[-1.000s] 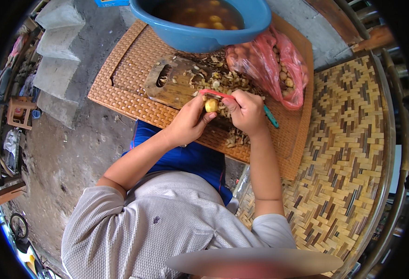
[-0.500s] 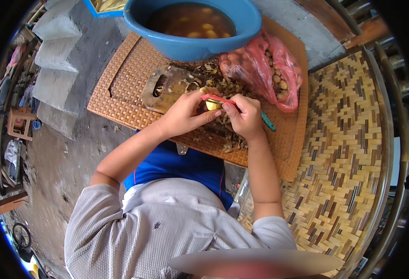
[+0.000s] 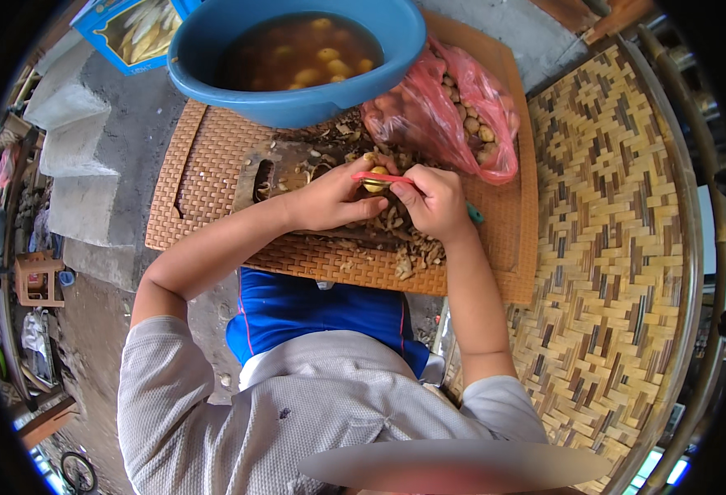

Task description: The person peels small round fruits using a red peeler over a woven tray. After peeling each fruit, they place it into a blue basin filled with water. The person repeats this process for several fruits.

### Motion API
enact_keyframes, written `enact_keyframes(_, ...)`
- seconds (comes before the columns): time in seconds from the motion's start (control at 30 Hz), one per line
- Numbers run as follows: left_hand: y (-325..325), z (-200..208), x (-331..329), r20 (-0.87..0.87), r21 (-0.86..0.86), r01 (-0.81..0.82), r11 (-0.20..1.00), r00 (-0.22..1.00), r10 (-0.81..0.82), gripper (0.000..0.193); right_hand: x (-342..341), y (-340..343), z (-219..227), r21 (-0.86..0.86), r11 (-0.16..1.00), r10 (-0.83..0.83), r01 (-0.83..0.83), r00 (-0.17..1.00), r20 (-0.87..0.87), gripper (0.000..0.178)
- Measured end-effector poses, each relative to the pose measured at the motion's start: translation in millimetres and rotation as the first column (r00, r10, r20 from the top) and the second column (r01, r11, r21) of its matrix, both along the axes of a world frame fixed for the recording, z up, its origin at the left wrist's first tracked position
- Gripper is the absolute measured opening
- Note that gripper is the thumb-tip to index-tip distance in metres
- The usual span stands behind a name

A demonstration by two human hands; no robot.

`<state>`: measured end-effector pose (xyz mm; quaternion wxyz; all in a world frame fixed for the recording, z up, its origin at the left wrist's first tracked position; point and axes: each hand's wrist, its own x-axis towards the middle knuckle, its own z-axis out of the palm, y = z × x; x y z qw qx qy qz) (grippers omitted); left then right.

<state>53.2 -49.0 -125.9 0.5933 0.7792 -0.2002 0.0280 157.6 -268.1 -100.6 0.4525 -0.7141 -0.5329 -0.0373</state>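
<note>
My left hand [image 3: 330, 198] holds a small yellowish potato [image 3: 376, 182] over a dark wooden cutting board [image 3: 284, 169]. My right hand [image 3: 430, 200] grips a peeler with a red head and teal handle [image 3: 383, 177], its blade laid on the potato. Brown peelings [image 3: 408, 243] are heaped on the board and on the woven tray [image 3: 214, 165] beneath both hands.
A blue basin [image 3: 297, 62] of brownish water with peeled potatoes stands at the tray's far edge. A pink plastic bag [image 3: 449, 115] of unpeeled potatoes lies to its right. Woven bamboo matting [image 3: 610, 247] spreads on the right; concrete steps [image 3: 74, 165] and ground are on the left.
Both hands stay together on the potato, shifting slightly toward the basin as the head view tilts down; the peeler keeps working across the potato.
</note>
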Motion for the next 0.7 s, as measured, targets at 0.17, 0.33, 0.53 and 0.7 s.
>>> enact_keyframes(0.17, 4, -6, 0, -0.013, -0.027, -0.001, 1.0, 1.0, 0.001, 0.048, 2, 2, -3, 0.023, 0.996, -0.081, 0.081, 0.997, 0.006, 0.031)
enact_keyframes(0.33, 3, -9, -2, -0.038, -0.206, -0.072, 0.976, 0.997, 0.065, 0.055, 3, 0, -3, 0.046, 0.996, -0.07, 0.073, 0.995, -0.065, 0.031)
enact_keyframes(0.53, 13, -2, -7, -0.028, -0.1, -0.097, 0.99, 0.995, 0.095, 0.048, -6, 7, -7, 0.071, 0.998, 0.003, 0.002, 0.998, -0.066, 0.031)
enact_keyframes(0.7, 14, 4, -8, -0.029, -0.099, -0.055, 0.994, 0.998, 0.052, 0.046, -10, 9, -8, 0.114, 0.993, -0.004, 0.009, 0.999, -0.047, 0.033)
